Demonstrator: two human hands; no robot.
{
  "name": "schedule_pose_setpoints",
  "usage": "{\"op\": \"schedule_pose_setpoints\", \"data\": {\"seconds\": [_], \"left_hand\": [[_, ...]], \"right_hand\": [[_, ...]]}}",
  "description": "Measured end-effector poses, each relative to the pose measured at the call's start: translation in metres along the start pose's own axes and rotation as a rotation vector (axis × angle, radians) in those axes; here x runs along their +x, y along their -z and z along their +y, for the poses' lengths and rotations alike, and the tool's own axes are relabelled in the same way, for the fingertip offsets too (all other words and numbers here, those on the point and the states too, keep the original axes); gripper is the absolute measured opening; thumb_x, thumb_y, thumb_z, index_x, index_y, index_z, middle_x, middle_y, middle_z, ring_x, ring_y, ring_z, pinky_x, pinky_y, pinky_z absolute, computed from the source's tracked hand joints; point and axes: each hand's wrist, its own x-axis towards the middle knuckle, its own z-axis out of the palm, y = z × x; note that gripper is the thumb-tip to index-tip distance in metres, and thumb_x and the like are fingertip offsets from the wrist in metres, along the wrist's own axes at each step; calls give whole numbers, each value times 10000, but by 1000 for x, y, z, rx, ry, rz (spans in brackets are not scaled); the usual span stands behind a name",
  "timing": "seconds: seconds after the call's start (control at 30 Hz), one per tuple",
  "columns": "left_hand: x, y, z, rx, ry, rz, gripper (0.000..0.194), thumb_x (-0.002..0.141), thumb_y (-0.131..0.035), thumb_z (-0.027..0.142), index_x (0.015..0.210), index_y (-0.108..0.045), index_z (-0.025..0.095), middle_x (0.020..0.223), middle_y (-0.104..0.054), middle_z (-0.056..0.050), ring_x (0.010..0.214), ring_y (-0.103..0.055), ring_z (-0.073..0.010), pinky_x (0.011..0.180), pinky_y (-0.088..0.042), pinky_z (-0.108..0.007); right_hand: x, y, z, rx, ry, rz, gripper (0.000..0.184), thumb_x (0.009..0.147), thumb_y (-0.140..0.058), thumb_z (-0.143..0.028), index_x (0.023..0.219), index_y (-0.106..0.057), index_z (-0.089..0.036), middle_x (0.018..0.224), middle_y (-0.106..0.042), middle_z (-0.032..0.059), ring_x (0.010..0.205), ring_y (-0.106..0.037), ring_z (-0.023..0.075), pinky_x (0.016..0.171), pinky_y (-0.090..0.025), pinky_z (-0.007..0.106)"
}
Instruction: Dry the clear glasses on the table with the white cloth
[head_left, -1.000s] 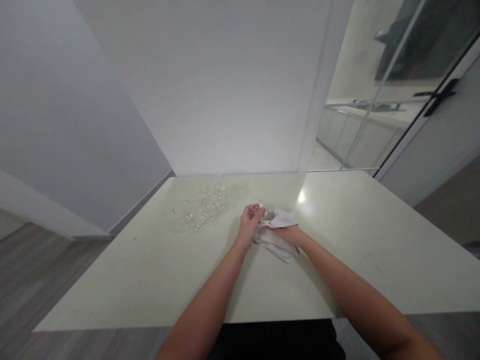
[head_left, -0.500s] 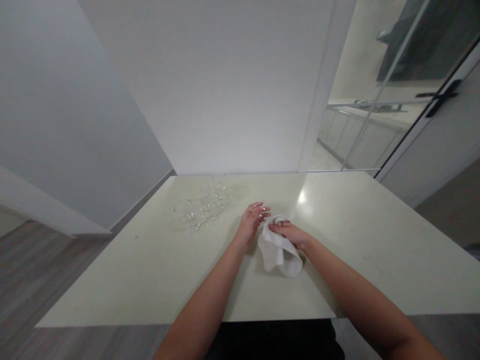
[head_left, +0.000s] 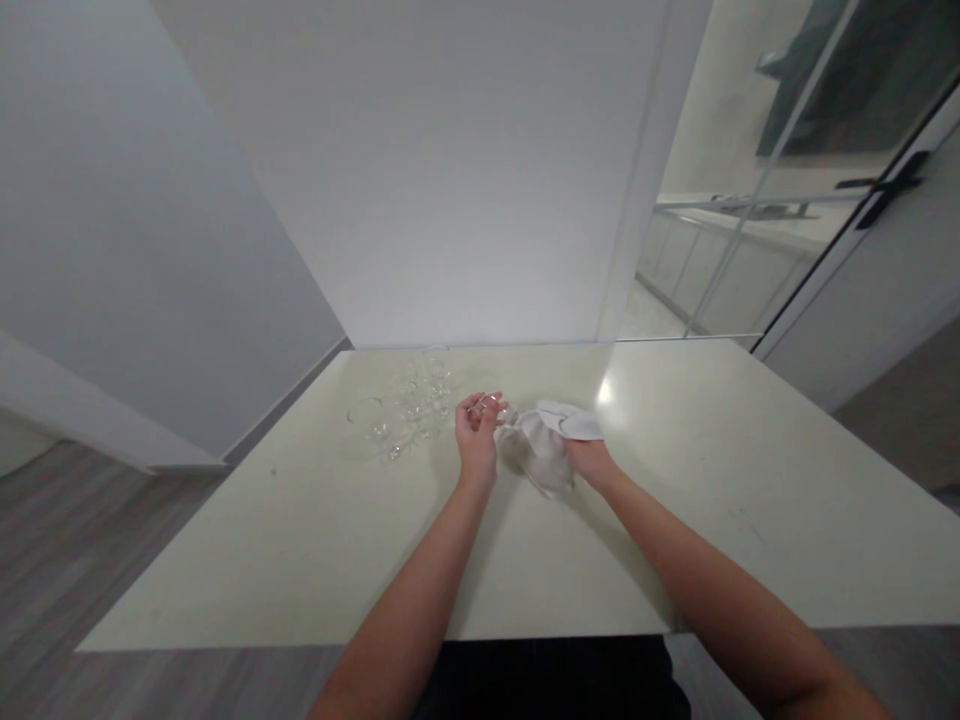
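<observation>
My left hand [head_left: 478, 418] is closed around a small clear glass [head_left: 511, 413], held tilted sideways above the table. Its exact shape is hard to make out behind my fingers. My right hand [head_left: 587, 461] grips a white cloth [head_left: 541, 455], which drapes over my fingers and hides most of them. The cloth's left edge meets the end of the glass. To the left of my hands, several clear stemmed glasses [head_left: 382, 430] stand close together on the table.
The pale table [head_left: 315, 540] reaches from near my body to a white wall [head_left: 450, 200] at the back. A glazed door with a black handle [head_left: 889, 188] is at the right. Grey wood flooring [head_left: 97, 530] shows at the left.
My left hand has moved slightly left and away from me, turning with the glass. My right hand has turned, and the cloth now covers its fingers and lies against the glass.
</observation>
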Motion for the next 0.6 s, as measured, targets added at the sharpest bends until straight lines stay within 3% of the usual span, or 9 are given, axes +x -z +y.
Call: {"op": "schedule_pose_setpoints", "data": {"seconds": [0.1,0.17,0.23,0.3,0.47,0.6], "left_hand": [[5,5,-1,-44,15,98,504,759,-743,505,1085,-498,207,1155,-686,-115,935,-705,-176,693,-513,-238],[6,6,-2,-85,36,100,507,761,-743,507,1094,-489,219,1204,-668,-116,980,-698,-178,732,-517,-245],[3,5,-1,-107,40,17,501,766,-743,500,1100,-490,226,1239,-650,-120,1023,-689,-190,776,-520,-264],[-2,1,1,-93,11,-126,504,760,-758,479,1110,-496,229,1250,-642,-123,1058,-678,-206,826,-523,-296],[-17,-5,8,42,-96,-454,611,672,-849,360,1150,-485,246,1292,-608,-127,1159,-624,-248,880,-528,-348],[-25,-2,10,224,-184,-542,674,684,-837,362,1244,-479,253,1312,-594,-143,1127,-638,-253,858,-544,-363]], "right_hand": [[0,0,3,299,-222,168,309,738,-692,-435,979,-703,-242,1147,-710,35,1154,-612,247,1088,-416,428],[-2,-3,-1,490,-369,90,329,742,-691,-456,979,-696,-229,1115,-721,40,1117,-637,241,1027,-473,394],[-4,-5,-9,600,-484,-56,320,770,-666,-446,994,-695,-218,1089,-733,45,1093,-655,231,980,-503,360],[-6,-7,-16,629,-571,-117,294,778,-667,-401,1001,-693,-211,1054,-745,49,1046,-676,220,936,-522,341],[-9,-6,-15,580,-575,-47,218,658,-721,-259,860,-704,-179,879,-764,55,832,-702,216,839,-536,334],[-10,-8,-4,492,-540,22,261,578,-744,-303,802,-693,-181,832,-752,63,797,-681,239,771,-524,351]]}}
